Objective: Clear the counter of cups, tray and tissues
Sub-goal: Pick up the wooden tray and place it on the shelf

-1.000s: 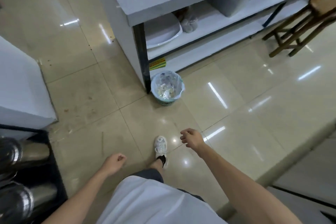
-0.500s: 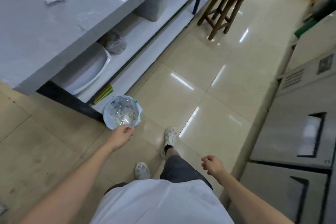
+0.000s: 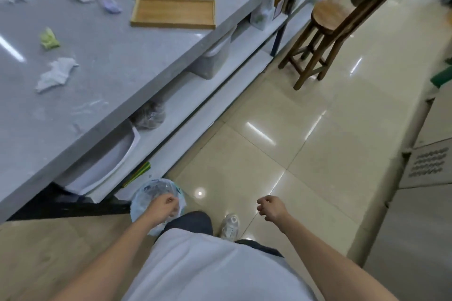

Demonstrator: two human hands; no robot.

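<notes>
No legible writing; wooden tray empty; hands curled, empty.

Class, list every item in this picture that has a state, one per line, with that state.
Wooden tray: empty, flat on the counter.
White tissues: crumpled, scattered on the counter.
Green wrapper: crumpled.
Lined bin: on the floor, holding rubbish.
Left hand: loosely curled over the bin.
Right hand: curled, empty.
Stool: upright.
</notes>
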